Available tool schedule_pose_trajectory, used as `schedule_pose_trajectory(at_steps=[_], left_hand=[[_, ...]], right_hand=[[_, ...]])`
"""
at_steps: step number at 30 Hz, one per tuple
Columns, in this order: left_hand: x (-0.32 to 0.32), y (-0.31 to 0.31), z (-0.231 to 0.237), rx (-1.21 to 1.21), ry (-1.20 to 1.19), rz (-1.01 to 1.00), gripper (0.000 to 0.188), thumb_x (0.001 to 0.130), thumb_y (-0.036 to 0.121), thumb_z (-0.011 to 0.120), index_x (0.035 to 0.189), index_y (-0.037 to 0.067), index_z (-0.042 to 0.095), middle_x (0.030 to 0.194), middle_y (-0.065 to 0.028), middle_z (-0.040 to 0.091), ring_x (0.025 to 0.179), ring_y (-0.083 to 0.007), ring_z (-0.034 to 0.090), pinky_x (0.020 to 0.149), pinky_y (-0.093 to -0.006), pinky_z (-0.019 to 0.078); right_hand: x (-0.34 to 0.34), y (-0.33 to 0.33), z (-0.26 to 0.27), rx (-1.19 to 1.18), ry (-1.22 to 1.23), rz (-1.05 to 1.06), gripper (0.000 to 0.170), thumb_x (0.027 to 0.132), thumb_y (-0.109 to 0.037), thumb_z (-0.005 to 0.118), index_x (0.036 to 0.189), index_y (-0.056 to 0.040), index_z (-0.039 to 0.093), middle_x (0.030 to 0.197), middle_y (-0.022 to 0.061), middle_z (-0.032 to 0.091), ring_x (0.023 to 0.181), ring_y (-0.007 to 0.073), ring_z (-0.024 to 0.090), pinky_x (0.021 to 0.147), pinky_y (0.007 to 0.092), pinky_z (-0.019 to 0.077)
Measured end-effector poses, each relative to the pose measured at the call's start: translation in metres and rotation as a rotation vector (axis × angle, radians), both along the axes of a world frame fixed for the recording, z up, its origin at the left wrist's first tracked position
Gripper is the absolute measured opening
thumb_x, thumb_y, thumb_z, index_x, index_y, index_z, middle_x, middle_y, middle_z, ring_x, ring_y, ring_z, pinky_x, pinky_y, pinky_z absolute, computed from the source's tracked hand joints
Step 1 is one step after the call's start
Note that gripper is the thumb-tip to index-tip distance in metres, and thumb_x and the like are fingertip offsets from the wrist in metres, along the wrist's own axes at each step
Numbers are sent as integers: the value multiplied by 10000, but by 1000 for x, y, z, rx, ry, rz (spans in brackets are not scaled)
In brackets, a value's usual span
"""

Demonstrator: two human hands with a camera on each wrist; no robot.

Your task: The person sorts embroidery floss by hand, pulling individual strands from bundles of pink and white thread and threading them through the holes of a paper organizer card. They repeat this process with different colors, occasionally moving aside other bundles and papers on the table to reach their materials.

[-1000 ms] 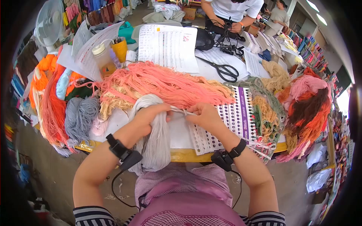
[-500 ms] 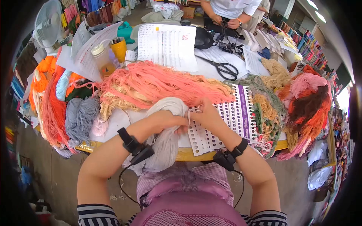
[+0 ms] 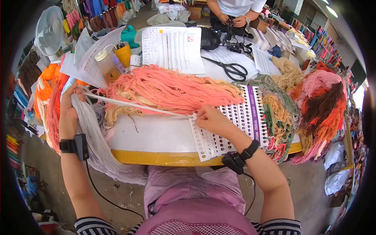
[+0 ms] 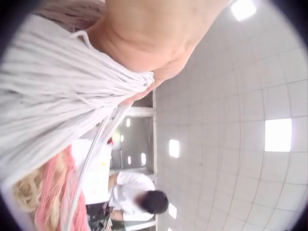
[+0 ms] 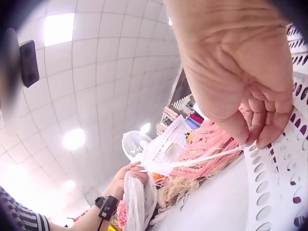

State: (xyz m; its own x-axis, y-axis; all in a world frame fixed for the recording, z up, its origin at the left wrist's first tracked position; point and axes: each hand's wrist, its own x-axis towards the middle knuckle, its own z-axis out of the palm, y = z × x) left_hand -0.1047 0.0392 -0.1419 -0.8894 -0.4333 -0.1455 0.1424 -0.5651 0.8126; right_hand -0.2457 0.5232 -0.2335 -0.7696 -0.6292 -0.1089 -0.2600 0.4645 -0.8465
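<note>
My left hand (image 3: 69, 107) grips the top of a pale grey yarn skein (image 3: 96, 137) at the table's left side, and the skein hangs down over the table edge. A few pale strands (image 3: 137, 105) run taut from it across to my right hand (image 3: 213, 122). There the thumb and fingers pinch the strand ends at the left edge of a white punched thread card (image 3: 199, 143). Close up in the right wrist view, the fingertips (image 5: 262, 139) sit right at the card's row of holes. The left wrist view shows the skein (image 4: 57, 91) gathered tightly under the left hand.
Coral and cream yarn (image 3: 168, 88) lies behind the card. Black scissors (image 3: 234, 72), printed sheets (image 3: 170, 49) and a bottle (image 3: 105, 62) are farther back. Orange yarn (image 3: 47, 84) is at left, mixed skeins (image 3: 319, 102) at right. Another person (image 3: 237, 11) stands across the table.
My left hand has swung far left with the grey skein, drawing the strands out straight. The right hand has stayed at the card's edge. The skein was in front of my body before.
</note>
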Motion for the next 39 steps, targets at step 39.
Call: schedule_pose_trajectory(at_steps=[39], left_hand=[[3,312,2,-221,-44,-341,200,859,83,664,1038,-2,685,1022,-74,682,917,-152,644,800,-277,507]], right_hand=[[75,7,66,-782,-351,22,139,912,-92,628,1024,-10,631,973,30,662,845,76,587,779,222,462]])
